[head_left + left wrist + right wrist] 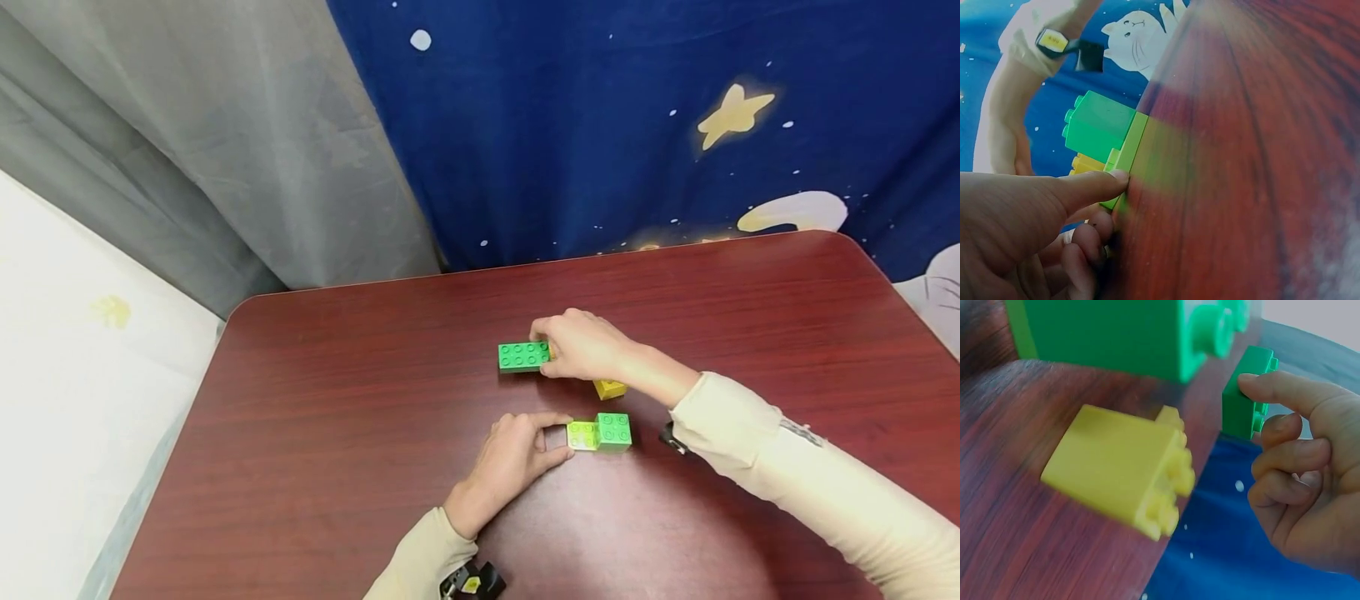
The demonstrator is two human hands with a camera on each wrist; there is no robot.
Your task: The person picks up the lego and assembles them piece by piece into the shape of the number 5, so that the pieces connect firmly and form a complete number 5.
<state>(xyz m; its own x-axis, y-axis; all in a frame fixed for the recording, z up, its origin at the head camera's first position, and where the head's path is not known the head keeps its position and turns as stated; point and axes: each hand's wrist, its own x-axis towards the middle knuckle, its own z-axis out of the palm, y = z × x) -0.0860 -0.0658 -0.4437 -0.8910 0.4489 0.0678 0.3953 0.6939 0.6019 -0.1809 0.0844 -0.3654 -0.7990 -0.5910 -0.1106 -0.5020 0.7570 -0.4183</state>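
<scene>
Reddish-brown wood-grain table (337, 400) before a blue star-printed fabric curtain (585, 125). Far, right of centre: long green plastic brick (519, 358), right end pinched by right hand (588, 343). Near: flat lime plastic brick (581, 435), left end pinched by left hand (510, 454); square green plastic brick (614, 431) atop its right end. Advised: lime base braced flat, long brick held level. Count: green, two; lime, one; yellow plastic brick (1110, 462), at least one, partly hidden.

Left hand (510, 454), right hand (587, 344), each mid-pinch
</scene>
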